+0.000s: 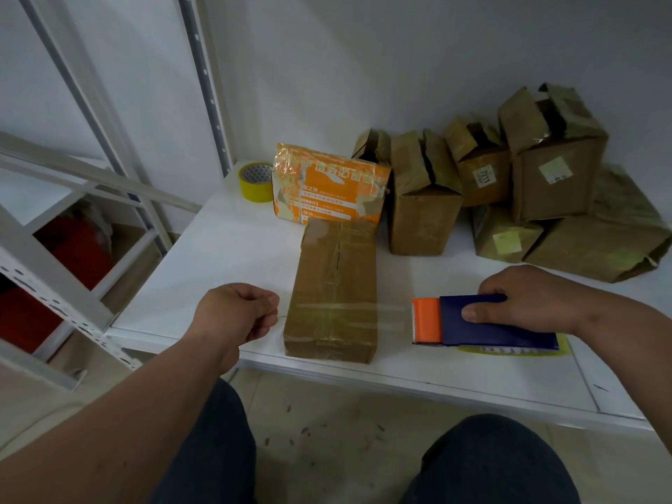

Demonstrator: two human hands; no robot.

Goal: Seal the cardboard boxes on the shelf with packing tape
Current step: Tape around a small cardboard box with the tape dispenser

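Observation:
A long brown cardboard box [332, 289] lies lengthwise on the white shelf [225, 249], near its front edge. A strip of clear packing tape [392, 316] runs across the box's near end and stretches right to a blue and orange tape dispenser [483, 321]. My right hand [527, 296] grips the dispenser from above, thumb on its blue side. My left hand [236, 314] is just left of the box, fingers curled and thumb against forefinger, pinching the left end of the strip.
Behind the box stand an orange printed box [327, 187] and a yellow tape roll [254, 181]. Several brown boxes with loose flaps [556, 169] are piled at the back right. A perforated shelf upright [207, 85] rises at the left. My knees are below the shelf edge.

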